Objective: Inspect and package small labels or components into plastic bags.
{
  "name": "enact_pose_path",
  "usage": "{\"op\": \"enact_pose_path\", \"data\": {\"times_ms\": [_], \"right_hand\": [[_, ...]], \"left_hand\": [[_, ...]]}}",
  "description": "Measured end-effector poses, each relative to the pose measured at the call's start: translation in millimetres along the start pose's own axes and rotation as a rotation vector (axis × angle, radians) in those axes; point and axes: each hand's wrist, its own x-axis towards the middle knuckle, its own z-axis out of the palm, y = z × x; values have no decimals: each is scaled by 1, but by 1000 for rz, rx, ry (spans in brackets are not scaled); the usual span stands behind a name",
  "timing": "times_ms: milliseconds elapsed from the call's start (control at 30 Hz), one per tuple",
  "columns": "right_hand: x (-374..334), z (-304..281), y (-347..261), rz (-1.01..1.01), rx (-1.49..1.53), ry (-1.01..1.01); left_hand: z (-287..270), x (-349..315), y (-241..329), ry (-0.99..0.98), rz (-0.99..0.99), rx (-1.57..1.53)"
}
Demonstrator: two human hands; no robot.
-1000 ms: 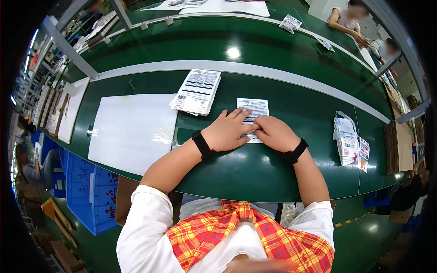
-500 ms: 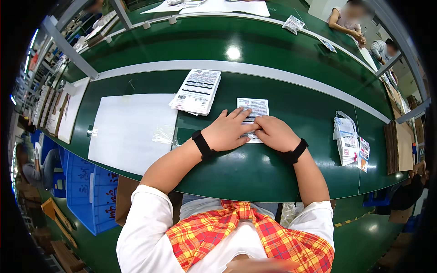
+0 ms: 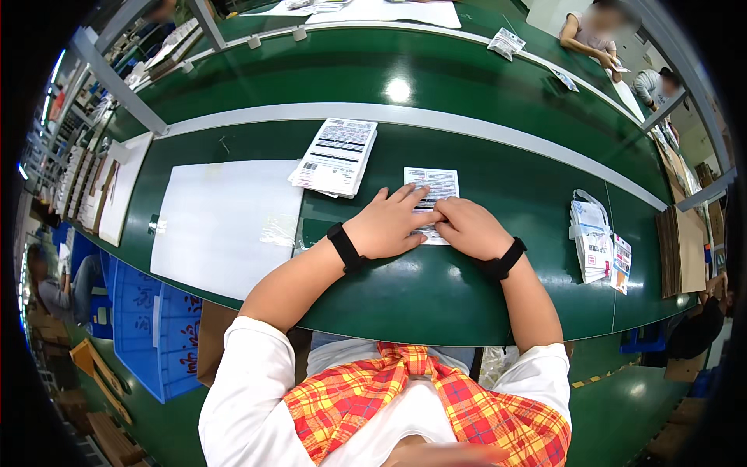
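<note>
A printed white card or leaflet lies flat on the green table in front of me, partly covered by both hands. My left hand rests over its left side, fingers spread and stretched out. My right hand sits against its right side with the fingers bent and held together, their tips meeting the left fingers. Whether anything is pinched beneath the right fingertips is hidden. Further left and farther away stands a stack of similar printed sheets, slightly uneven at its edges.
A large white sheet covers the table's left part, with clear tape at its edge. Banded printed packets lie on the right, near brown cardboard. A grey rail runs behind. Blue crates stand below left.
My hands and the card stay in place. On the far green surface, the bagged items have shifted slightly right. A person at the upper right now has something pale in their hands.
</note>
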Motion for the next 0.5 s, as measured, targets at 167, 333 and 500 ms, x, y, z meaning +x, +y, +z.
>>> {"op": "enact_pose_path", "data": {"times_ms": [167,333,500], "right_hand": [[0,0,0,-2,7,3],[1,0,0,-10,-1,-5],[1,1,1,9,5,3]], "left_hand": [[4,0,-3,15,8,-6],[4,0,-4,19,13,-13],[2,2,-3,9,11,-20]]}}
